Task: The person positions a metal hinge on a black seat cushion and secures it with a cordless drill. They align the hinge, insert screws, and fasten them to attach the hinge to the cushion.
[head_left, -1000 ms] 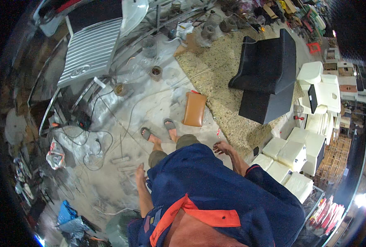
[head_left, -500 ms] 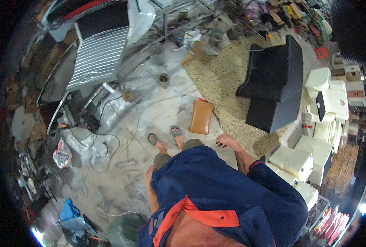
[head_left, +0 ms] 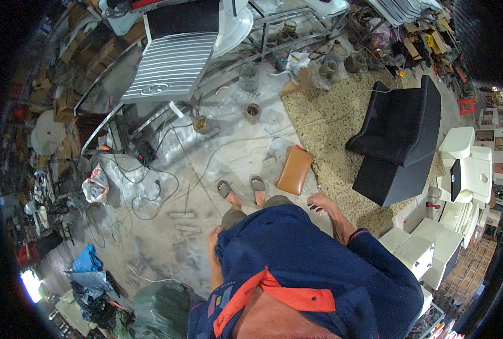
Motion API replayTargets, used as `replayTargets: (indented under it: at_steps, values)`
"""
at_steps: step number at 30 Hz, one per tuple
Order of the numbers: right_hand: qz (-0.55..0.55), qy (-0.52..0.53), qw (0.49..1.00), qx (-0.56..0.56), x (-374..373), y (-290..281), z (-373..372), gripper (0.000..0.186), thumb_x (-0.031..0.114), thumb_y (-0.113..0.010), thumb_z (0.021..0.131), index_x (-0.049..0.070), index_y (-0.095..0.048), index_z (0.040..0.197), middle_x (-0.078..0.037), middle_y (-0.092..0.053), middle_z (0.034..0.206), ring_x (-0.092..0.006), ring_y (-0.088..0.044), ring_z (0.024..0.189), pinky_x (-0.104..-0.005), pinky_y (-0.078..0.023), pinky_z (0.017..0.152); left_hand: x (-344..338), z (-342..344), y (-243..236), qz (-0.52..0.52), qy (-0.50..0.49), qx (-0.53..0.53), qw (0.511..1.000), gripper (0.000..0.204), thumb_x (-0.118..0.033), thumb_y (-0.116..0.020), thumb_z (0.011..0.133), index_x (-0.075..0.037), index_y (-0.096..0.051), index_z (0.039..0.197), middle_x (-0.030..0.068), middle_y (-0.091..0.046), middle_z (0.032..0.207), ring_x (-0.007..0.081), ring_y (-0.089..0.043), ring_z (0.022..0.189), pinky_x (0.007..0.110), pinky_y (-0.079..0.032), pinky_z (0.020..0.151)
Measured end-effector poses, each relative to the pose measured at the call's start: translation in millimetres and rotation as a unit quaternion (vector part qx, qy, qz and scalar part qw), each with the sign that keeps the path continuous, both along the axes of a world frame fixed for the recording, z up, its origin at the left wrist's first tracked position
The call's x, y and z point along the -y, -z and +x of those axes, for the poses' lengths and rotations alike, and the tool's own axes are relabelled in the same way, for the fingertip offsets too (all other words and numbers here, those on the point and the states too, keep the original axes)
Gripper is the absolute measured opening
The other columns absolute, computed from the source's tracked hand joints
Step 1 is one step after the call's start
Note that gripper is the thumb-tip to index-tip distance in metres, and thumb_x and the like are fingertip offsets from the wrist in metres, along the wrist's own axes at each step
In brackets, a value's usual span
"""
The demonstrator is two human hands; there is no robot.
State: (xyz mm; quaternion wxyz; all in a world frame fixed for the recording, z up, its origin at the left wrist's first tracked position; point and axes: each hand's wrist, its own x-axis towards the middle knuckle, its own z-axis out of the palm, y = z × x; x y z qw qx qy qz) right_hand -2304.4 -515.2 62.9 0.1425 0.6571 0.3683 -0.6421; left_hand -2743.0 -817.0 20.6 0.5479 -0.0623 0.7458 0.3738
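Observation:
My left hand hangs beside my thigh at my navy shirt's edge, its fingers mostly hidden. My right hand hangs at my right side with fingers apart and slightly bent, holding nothing. A brown padded cushion lies on the dusty floor just ahead of my sandalled feet, nearest my right hand. Beyond it a black upholstered armchair stands on a speckled mat. At the upper left, a silver slatted panel with an oval emblem rests among metal frames.
Glass jars and cables lie on the floor. White padded seat pieces are stacked at the right. Bags sit lower left, a plastic sack left. Piled boxes and clutter line the edges.
The view has shifted, so the cushion, armchair and panel appear farther right. My right hand stays at my side; my left hand's fingers are less visible against the clothing.

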Motion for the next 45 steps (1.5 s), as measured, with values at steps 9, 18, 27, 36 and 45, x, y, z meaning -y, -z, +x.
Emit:
replayTargets:
  at_steps: [9, 18, 27, 36, 45]
  values:
    - [-0.032, -0.028, 0.999, -0.007, -4.2, 12.5, -3.1, 0.030, 0.021, -0.067, 0.088, 0.005, -0.067, 0.113, -0.010, -0.072, 0.105, -0.0260, -0.071, 0.088, -0.0443, -0.054, 0.071, 0.2, 2.6, -21.7, 0.004, 0.014, -0.042, 0.999, 0.038, -0.022, -0.064, 0.097, 0.004, -0.066, 0.125, 0.0092, -0.074, 0.103, 0.0177, -0.067, 0.090, 0.030, -0.052, 0.083]
    - [-0.001, -0.028, 1.000, -0.007, 0.2, 9.3, -18.9, 0.029, 0.023, -0.067, 0.089, 0.002, -0.069, 0.109, -0.010, -0.073, 0.102, -0.0248, -0.071, 0.082, -0.0408, -0.054, 0.066, 6.7, -1.2, -13.3, -0.013, 0.049, -0.055, 0.997, 0.034, -0.022, -0.064, 0.094, 0.001, -0.070, 0.119, 0.0123, -0.075, 0.105, 0.0202, -0.069, 0.095, 0.031, -0.053, 0.086]
    - [0.005, 0.117, 0.993, -0.027, 39.1, 19.7, 36.2, 0.031, 0.026, -0.066, 0.090, 0.007, -0.071, 0.114, -0.007, -0.074, 0.100, -0.0215, -0.073, 0.084, -0.0365, -0.054, 0.063, -45.9, -33.5, 47.6, -0.114, 0.354, -0.204, 0.906, 0.030, -0.016, -0.064, 0.091, -0.002, -0.072, 0.117, 0.0151, -0.075, 0.104, 0.0217, -0.070, 0.094, 0.032, -0.053, 0.085]
    - [-0.012, 0.304, 0.953, -0.012, 37.2, 38.9, 62.4, 0.033, 0.021, -0.062, 0.096, 0.003, -0.064, 0.124, -0.012, -0.074, 0.104, -0.0237, -0.073, 0.084, -0.0401, -0.056, 0.072, -341.5, -34.1, 16.8, -0.032, 0.387, -0.161, 0.908, 0.043, -0.014, -0.067, 0.085, -0.005, -0.066, 0.127, 0.0135, -0.074, 0.097, 0.0180, -0.070, 0.080, 0.035, -0.055, 0.062]
    - [0.119, 0.435, 0.891, 0.053, -50.1, 72.7, 26.3, 0.021, 0.016, -0.057, 0.097, 0.000, -0.068, 0.105, -0.009, -0.071, 0.091, -0.0193, -0.069, 0.076, -0.0327, -0.055, 0.066, -778.0, 4.0, 115.1, 0.175, 0.403, -0.121, 0.890, 0.049, -0.017, -0.069, 0.084, -0.002, -0.061, 0.130, 0.0132, -0.071, 0.102, 0.0228, -0.069, 0.090, 0.036, -0.055, 0.075]
